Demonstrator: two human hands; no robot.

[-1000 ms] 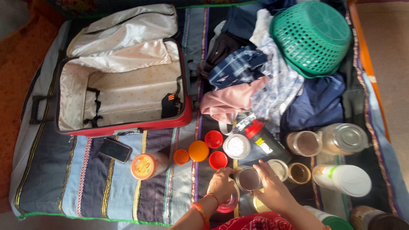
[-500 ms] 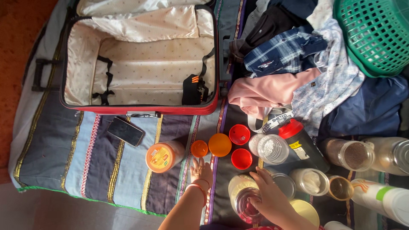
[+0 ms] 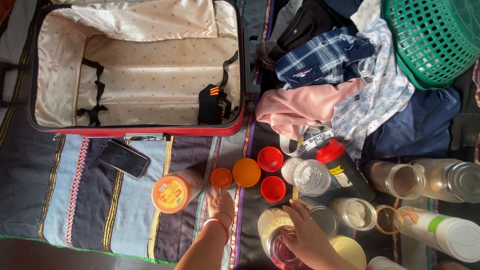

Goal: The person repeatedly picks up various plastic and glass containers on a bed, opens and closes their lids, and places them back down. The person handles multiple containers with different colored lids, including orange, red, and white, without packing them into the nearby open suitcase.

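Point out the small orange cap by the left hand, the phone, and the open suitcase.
small orange cap (image 3: 221,177), head view, centre of its top.
phone (image 3: 124,159), head view, middle of its dark screen.
open suitcase (image 3: 150,131), head view, red front rim.

One open red suitcase (image 3: 135,70) with a cream lining lies at ten o'clock. One black smartphone (image 3: 124,158) sits just below it. One green plastic lattice basket (image 3: 432,37) is at two o'clock. Loose round plastic lids (image 3: 270,159) near the centre number four: two red, two orange. One clear jar with an orange lid (image 3: 172,192) lies at seven o'clock. One black shaker bottle with a red cap (image 3: 345,167) sits right of centre. Clear jars and bottles (image 3: 400,179) from four to six o'clock come to roughly eight; overlap blurs the exact count. Two hands show at six o'clock.
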